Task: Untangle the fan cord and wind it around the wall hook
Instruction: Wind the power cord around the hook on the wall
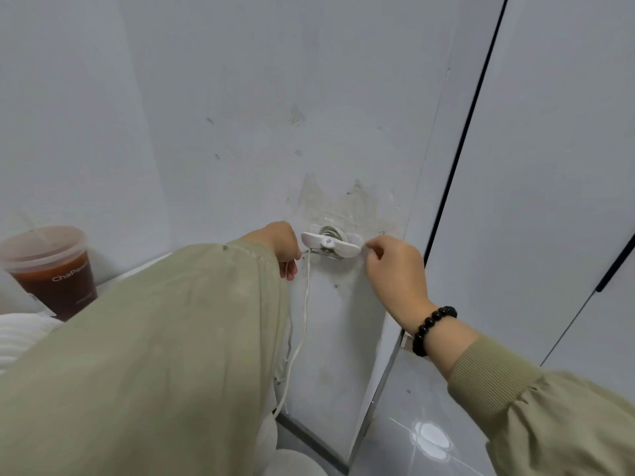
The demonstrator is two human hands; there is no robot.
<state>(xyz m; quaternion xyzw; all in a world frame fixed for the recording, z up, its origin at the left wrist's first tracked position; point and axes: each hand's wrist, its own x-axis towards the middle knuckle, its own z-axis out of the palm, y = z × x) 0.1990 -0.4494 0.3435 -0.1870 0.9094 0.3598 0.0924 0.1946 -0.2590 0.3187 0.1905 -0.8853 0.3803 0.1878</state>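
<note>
Fan cord [305, 304] wraps wall hook [330, 242]; left fingers [290, 269] grip cord, right fingers [374, 248] pinch hook's edge.

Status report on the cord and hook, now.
Left hand grips the fan cord beside the wall hook. Right hand pinches the hook's right wing. Several turns wound on, rest hangs slack. Nothing blocking.

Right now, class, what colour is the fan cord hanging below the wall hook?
White, clearest in the head view: the fan cord hangs from the wall hook.
</note>
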